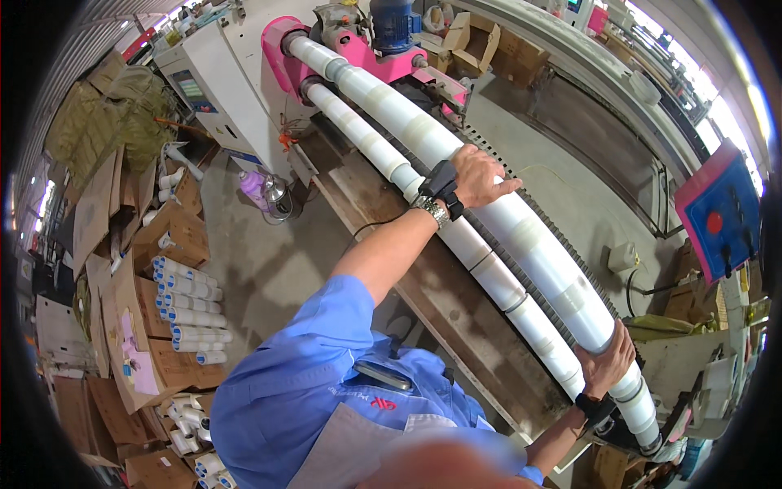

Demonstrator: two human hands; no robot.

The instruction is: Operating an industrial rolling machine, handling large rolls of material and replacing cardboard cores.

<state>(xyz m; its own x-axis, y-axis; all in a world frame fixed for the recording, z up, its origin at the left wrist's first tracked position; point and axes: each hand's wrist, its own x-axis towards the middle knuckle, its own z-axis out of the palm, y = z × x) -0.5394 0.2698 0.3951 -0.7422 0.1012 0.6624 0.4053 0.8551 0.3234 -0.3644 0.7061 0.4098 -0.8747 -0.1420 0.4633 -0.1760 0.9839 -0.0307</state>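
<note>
A long thick white roll (529, 244), banded with paler and greyish sections, runs from the far left to the near right. My left hand (481, 177) lies curved over its middle, fingers on the far side and thumb stretched along the top. Close to its near right end, my right hand (607, 360) wraps round the same roll. A thinner white roll (489, 273) lies parallel on the near side, below my left forearm. At the far end both rolls enter the pink housing (281, 59) of a machine. My fingertips behind the thick roll are partly hidden.
A wooden bench (358, 191) edges the machine on my side. To the left are a white control cabinet (216, 90), cardboard boxes (167, 236) and stacked white tubes (191, 293). A blue motor (393, 28) stands at the far end; a blue-and-pink panel (718, 213) at the right.
</note>
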